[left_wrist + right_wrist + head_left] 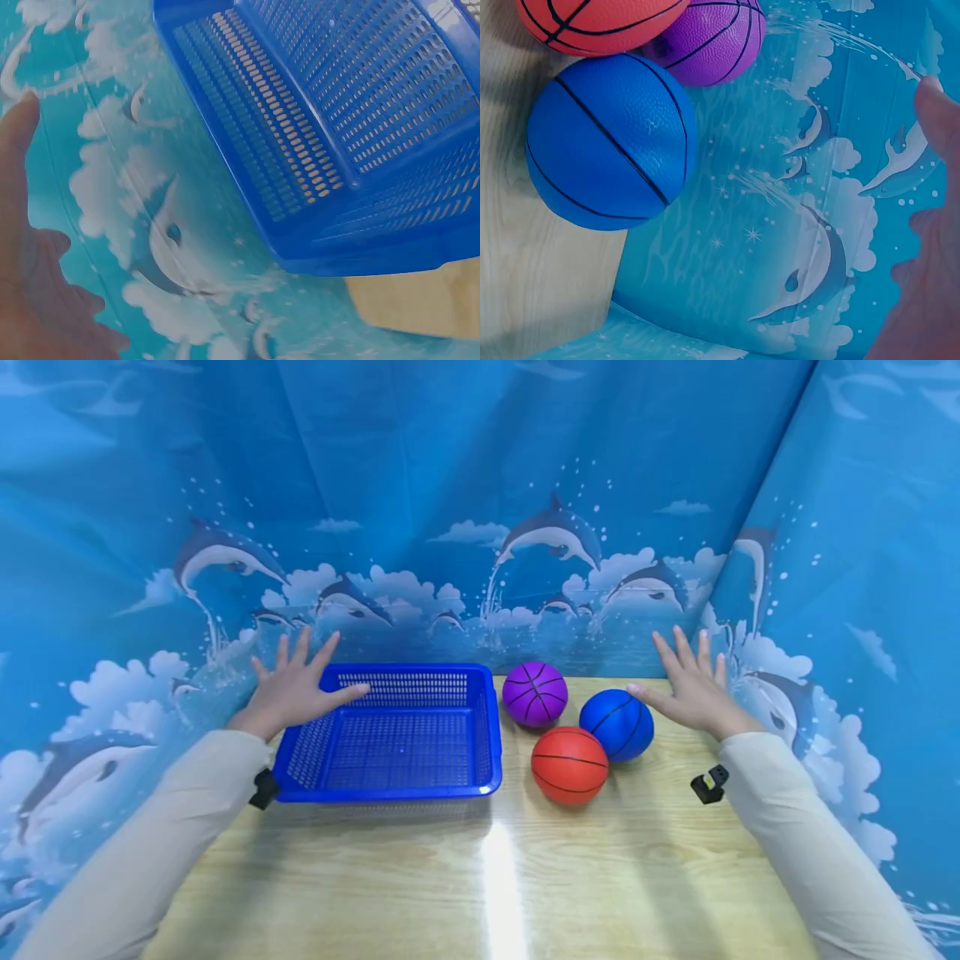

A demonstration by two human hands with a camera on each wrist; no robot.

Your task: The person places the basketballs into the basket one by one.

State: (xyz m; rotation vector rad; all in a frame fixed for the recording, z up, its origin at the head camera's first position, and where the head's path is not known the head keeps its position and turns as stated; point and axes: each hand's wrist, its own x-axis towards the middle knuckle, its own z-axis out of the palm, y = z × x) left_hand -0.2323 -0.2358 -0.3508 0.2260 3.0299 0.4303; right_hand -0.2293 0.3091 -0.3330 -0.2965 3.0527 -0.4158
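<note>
My left hand [291, 689] is spread flat above the left end of a blue plastic basket [401, 793], holding nothing. The basket has slotted walls and a mesh floor with nothing lying on it. My right hand [692, 692], fingers also spread, hovers just right of a blue mini basketball [618, 727], its thumb overlapping the ball's edge in the head view. An orange-red ball [568, 767] and a purple ball [534, 693], both with black seam lines, sit close to the blue one. In the right wrist view the blue ball [611, 142] lies nearest.
A pale wooden table [390, 885] carries the basket and balls. Blue curtains [420, 485] printed with dolphins hang behind and at both sides. Small black wrist cameras [709, 785] are strapped at both sleeves. Light glares off the table's middle.
</note>
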